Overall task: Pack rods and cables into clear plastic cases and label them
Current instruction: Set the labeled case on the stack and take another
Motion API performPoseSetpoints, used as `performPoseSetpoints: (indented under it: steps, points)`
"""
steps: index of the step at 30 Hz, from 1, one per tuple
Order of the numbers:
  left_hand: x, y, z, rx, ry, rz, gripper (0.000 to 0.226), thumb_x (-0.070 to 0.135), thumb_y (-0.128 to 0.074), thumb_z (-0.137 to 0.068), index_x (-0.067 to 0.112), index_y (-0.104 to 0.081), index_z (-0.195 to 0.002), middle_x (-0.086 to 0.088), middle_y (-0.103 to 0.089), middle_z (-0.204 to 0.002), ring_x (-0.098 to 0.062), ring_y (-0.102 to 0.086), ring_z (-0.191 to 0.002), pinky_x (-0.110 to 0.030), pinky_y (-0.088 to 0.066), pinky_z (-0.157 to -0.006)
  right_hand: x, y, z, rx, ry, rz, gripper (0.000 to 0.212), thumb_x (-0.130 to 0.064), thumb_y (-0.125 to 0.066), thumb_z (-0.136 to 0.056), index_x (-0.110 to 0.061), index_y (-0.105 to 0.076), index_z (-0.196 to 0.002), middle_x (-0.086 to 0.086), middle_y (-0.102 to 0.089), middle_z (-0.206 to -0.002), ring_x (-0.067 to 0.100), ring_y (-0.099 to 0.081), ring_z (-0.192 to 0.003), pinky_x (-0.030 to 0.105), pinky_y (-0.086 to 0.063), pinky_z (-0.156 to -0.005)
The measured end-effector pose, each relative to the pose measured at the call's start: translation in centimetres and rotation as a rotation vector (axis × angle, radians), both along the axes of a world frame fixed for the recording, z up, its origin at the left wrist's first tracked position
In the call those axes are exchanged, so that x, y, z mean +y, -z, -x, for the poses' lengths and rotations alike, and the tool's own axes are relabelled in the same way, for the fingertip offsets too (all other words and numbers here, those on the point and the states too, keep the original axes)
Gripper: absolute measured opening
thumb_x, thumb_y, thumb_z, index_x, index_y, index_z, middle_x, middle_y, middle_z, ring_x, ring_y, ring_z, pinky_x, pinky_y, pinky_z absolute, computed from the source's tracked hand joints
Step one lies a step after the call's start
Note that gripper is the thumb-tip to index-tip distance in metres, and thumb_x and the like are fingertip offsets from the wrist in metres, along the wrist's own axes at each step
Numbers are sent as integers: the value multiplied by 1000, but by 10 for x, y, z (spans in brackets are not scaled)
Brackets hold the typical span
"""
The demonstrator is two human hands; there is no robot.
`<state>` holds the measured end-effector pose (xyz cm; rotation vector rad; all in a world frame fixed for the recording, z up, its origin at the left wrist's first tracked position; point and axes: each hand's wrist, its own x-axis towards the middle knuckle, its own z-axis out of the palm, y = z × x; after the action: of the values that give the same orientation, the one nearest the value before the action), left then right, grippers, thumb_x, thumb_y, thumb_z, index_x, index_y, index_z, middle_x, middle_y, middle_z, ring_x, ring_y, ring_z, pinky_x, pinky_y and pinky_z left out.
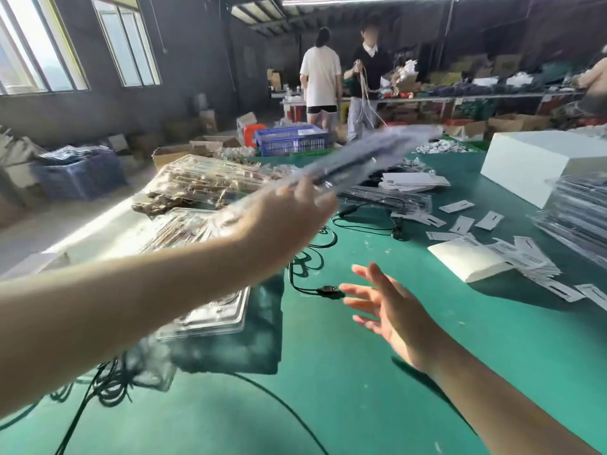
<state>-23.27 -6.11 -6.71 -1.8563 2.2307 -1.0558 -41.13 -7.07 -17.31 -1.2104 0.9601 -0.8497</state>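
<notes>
My left hand [289,218] is raised over the green table [345,372] and grips one end of a long clear plastic case [371,156], blurred by motion, with dark rods or cable inside. It points up and to the right. My right hand [384,307] hovers lower with fingers spread, holding nothing, just right of a black cable's USB plug [328,290]. More black cables [312,257] lie loose on the table. An empty clear case [210,316] lies under my left forearm. White paper labels [512,254] are scattered at the right.
Stacks of filled clear cases [578,215] stand at the right edge, others [203,182] at the left back. A large white box [538,159] and a blue crate [292,139] sit behind. Two people [345,77] stand at the far benches.
</notes>
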Motion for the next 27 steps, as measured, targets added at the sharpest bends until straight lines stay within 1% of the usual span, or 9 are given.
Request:
performPoseSetpoints:
  steps: [2,5,7,11,14,16,19,23,27]
  points:
    - [5,23,29,-136,116,-94,47,6,-41,-97,15,-21,-138,-27,-40,-138,-36,-60,-102,-37,-53,-60,0,-6,-3,-211,-89,-173,66,-72,-50,-72,-37,-54,-127,6,-64,-124,22,-58,-115,35,-50,-92]
    - [13,69,75,-163,126,-342,49,7,-35,-101,10,-17,-147,-32,-21,-150,-45,-48,-120,-50,-55,-80,-13,-12,2,-142,47,-170,62,-52,-35,-97,-10,-45,-142,16,-49,-143,16,-50,-113,6,-46,-77]
    - [15,79,82,-156,133,-413,46,10,-36,-102,10,-24,-146,-29,-16,-154,-44,-42,-127,-55,-52,-86,-22,5,16,-220,209,-244,48,-34,-33,-104,-2,-49,-136,17,-52,-138,20,-51,-108,11,-43,-73]
    - [21,68,69,730,399,-487,25,38,-53,-90,42,-61,-113,8,-62,-121,-16,-57,-116,-25,-51,-86,-22,13,35,-189,291,-328,22,-22,-46,-100,-9,-58,-111,16,-69,-91,27,-63,-74,36,-53,-74]
    - [4,52,43,922,122,-320,54,41,-61,-89,28,-44,-138,0,-57,-131,-21,-56,-116,-26,-45,-88,-31,-2,66,-298,127,-325,16,-21,-43,-100,-14,-52,-110,14,-74,-95,25,-69,-64,31,-56,-60]
    - [-1,47,33,1241,-110,-635,72,49,-66,-84,19,-38,-143,-6,-54,-134,-21,-56,-116,-31,-48,-90,-42,-14,82,-311,27,-311,16,-23,-44,-98,-15,-54,-108,14,-74,-98,24,-68,-64,32,-53,-63]
    - [1,48,37,1931,85,-955,36,36,-72,-79,8,-62,-99,-5,-67,-82,-13,-64,-66,-25,-56,-54,-51,-33,85,-327,-60,-285,23,-26,-44,-98,-12,-53,-113,17,-72,-95,25,-66,-66,34,-55,-65]
    - [-7,48,46,2192,196,-758,13,25,-72,-78,16,-70,-68,-5,-66,-66,-15,-62,-50,-25,-51,-50,-41,-43,81,-427,-143,-257,64,-60,-43,-91,-17,-42,-139,17,-68,-114,30,-68,-96,41,-57,-82]
    - [-25,51,39,2352,27,-412,17,15,-69,-87,8,-54,-91,-5,-63,-67,-14,-63,-49,-24,-53,-47,1,-27,74,-173,-374,-242,70,-56,-64,-78,-15,-49,-133,7,-71,-94,28,-69,-89,43,-58,-83]
